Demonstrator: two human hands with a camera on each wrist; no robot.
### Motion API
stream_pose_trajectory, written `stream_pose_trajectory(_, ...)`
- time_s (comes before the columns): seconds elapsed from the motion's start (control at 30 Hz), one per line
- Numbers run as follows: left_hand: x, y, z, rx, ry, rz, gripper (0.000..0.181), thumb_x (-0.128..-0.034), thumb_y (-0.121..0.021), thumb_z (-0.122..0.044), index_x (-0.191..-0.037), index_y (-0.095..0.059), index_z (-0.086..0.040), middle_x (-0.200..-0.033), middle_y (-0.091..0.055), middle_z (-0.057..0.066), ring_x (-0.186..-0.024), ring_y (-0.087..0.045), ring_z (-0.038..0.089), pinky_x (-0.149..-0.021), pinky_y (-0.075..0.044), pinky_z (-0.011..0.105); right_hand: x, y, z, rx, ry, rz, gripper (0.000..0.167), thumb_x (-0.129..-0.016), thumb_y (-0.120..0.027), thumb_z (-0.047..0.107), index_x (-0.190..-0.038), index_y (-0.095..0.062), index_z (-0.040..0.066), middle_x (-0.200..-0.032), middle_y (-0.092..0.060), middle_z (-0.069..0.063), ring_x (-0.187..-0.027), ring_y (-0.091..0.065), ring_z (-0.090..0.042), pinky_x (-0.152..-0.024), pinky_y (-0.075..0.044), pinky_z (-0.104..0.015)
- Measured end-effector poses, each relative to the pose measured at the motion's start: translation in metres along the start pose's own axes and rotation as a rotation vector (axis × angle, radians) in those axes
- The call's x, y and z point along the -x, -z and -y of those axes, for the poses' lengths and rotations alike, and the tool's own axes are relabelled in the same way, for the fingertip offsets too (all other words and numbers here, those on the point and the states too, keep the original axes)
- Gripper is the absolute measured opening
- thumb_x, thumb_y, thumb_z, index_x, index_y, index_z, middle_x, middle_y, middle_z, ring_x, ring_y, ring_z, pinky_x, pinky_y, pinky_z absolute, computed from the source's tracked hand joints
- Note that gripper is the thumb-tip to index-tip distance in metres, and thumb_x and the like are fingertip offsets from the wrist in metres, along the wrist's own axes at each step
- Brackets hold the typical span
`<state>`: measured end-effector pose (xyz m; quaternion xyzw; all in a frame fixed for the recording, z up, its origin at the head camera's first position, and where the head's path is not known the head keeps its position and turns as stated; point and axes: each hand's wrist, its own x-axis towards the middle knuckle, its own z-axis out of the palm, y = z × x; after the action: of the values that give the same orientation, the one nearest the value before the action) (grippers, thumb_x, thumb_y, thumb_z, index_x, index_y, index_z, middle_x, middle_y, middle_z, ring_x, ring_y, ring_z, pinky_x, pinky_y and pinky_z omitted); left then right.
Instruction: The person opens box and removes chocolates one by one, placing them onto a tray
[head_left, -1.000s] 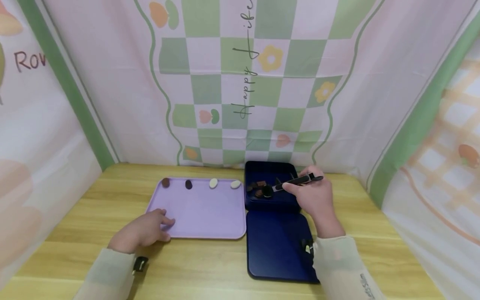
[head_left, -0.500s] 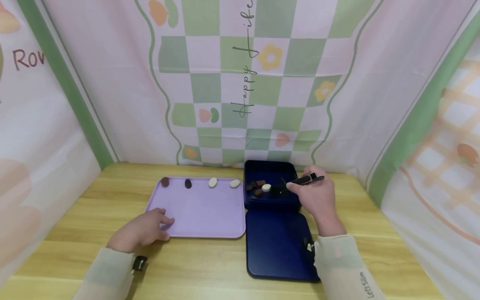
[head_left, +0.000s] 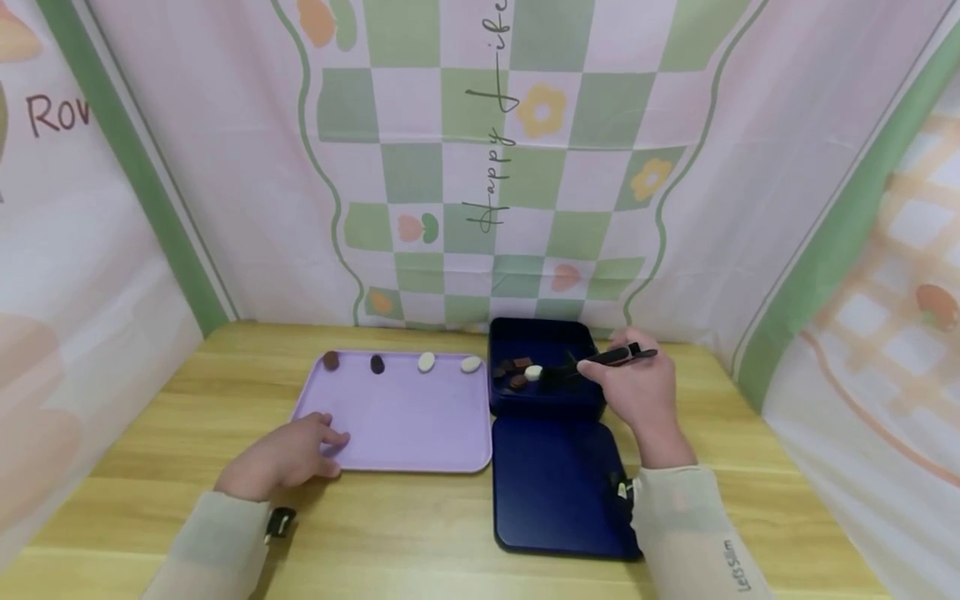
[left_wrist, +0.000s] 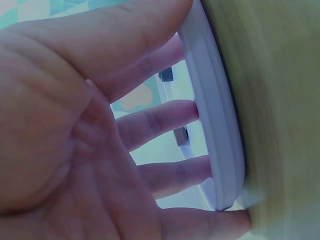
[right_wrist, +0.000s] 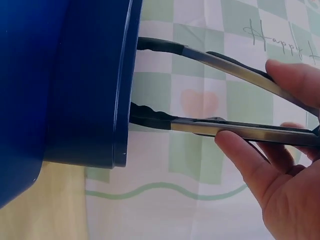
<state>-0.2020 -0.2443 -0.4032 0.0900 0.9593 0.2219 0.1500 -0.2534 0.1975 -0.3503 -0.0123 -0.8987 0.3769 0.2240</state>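
Right hand (head_left: 639,392) of the person is at the right wall of the dark blue box (head_left: 546,408), thumb on one arm and fingers on the other, pinching a pair of tongs (right_wrist: 250,129). The tongs' dark ends stand apart and reach past the box's rim toward a white piece (head_left: 533,372) inside; whether they touch it, I can't tell. Brown pieces (head_left: 522,363) and darker ones sit close to the white one, toward the box's left wall, and the box's floor runs on behind them to the back wall.

Just left of the box lies a lavender tray (head_left: 405,417), its right edge all but meeting the box. Left hand (head_left: 288,450), fingers spread and fairly straight, rests on the tray's near corner away from the box. Four small pieces line the tray's far edge, the rightmost white piece (head_left: 470,364) nearest the box; a broad span of tray stretches before them.

Right in front of the box, a blue lid (head_left: 558,487) lies flat on the wooden counter (head_left: 397,533). Checked cloth (head_left: 540,183) hangs just behind the box, while counter continues to its right.
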Motion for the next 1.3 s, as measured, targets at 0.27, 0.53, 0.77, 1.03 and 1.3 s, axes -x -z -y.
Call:
stream_pose_trajectory(0.27, 0.0, 0.0, 0.001, -0.001, 0.0, 0.0, 0.045, -0.0832, -0.08, -0.016, -0.126, -0.069, -0.006, -0.148, -0.037, 0.034, -0.134, -0.033, 0.055, -0.11, -0.025, 0.065, -0.008, 0.004, -0.018, -0.273, -0.18, -0.126, 0.046, -0.072, -0.092, 0.027, -0.088, -0.055, 0.006, -0.078, -0.062, -0.01, -0.065, -0.062, -0.021, -0.062, -0.053, -0.029)
stream_pose_trajectory(0.53, -0.003, -0.004, -0.002, -0.018, -0.001, 0.003, 0.046, -0.086, -0.078, -0.017, -0.129, -0.067, -0.008, -0.151, -0.034, 0.032, -0.136, -0.03, 0.055, -0.111, -0.023, 0.065, -0.016, 0.002, 0.001, -1.064, -0.364, -0.168, 0.047, -0.068, -0.086, -0.013, -0.084, -0.044, 0.0, -0.09, -0.058, -0.017, -0.077, -0.072, -0.024, -0.07, -0.06, -0.04)
stream_pose_trajectory(0.77, -0.001, -0.005, 0.0, -0.028, 0.014, -0.004, 0.042, -0.0866, -0.077, -0.016, -0.127, -0.068, -0.008, -0.15, -0.034, 0.032, -0.135, -0.031, 0.055, -0.111, -0.023, 0.066, -0.014, -0.027, 0.058, -1.06, -0.268, -0.011, 0.037, -0.074, -0.078, -0.016, -0.087, -0.048, 0.0, -0.082, -0.061, -0.012, -0.075, -0.073, -0.024, -0.075, -0.06, -0.044)
stream_pose_trajectory(1.03, 0.001, -0.005, -0.001, -0.01, 0.046, 0.0, 0.039, -0.0867, -0.077, -0.015, -0.125, -0.07, -0.01, -0.151, -0.035, 0.03, -0.136, -0.031, 0.054, -0.11, -0.023, 0.066, -0.009, -0.065, 0.116, -0.902, -0.13, 0.146, 0.036, -0.073, -0.087, 0.001, -0.09, -0.055, 0.001, -0.083, -0.064, -0.013, -0.077, -0.072, -0.024, -0.077, -0.061, -0.043)
stream_pose_trajectory(1.3, -0.003, -0.006, 0.001, -0.001, 0.067, 0.007, 0.038, -0.0867, -0.077, -0.016, -0.124, -0.071, -0.012, -0.151, -0.036, 0.029, -0.137, -0.032, 0.052, -0.11, -0.025, 0.065, -0.001, -0.106, 0.145, -0.623, -0.044, 0.2, 0.041, -0.069, -0.093, 0.021, -0.08, -0.055, 0.009, -0.071, -0.058, -0.008, -0.059, -0.054, -0.023, -0.052, -0.048, -0.033)
